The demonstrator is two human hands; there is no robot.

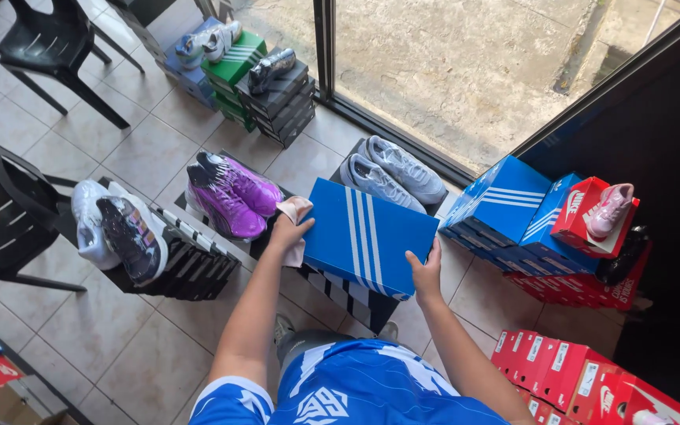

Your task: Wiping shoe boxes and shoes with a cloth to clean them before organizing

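Note:
I hold a blue shoe box with three white stripes [364,232] between both hands, over a black striped box [356,297]. My left hand [287,230] grips the box's left edge and also clutches a pale cloth [296,211]. My right hand [425,271] grips its lower right corner. Just left of the box a pair of purple sneakers [230,193] sits on black boxes. Behind the box lies a pair of grey sneakers [391,173].
White-and-black sneakers [120,228] rest on black boxes at left. Stacked blue boxes [505,205] and red boxes [572,283] with a pink shoe [609,208] stand at right. Black chairs [9,216] stand left, more box stacks [253,75] by the glass door.

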